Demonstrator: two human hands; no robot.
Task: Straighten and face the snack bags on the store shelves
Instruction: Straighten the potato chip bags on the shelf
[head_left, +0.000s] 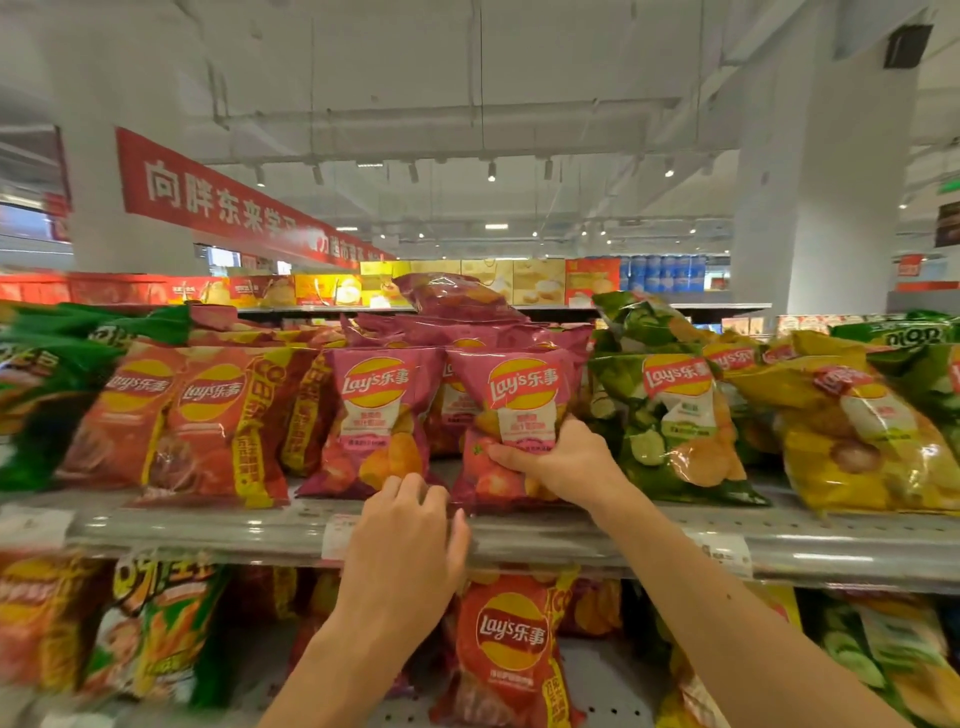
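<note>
Two pink bags (511, 415) between red bags (208, 421), green bags (670, 415)

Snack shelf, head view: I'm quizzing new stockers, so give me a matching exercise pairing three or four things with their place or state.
Things:
1. right hand
2. left hand
3. green Lay's bag
4. loose pink bag

Places or states:
A. lying on top of the pink row
B. at the shelf edge, fingers curled by a pink bag's bottom corner
C. gripping the front pink Lay's bag
D. right of the pink bags

Pairs: 1-C, 2-B, 3-D, 4-A
</note>
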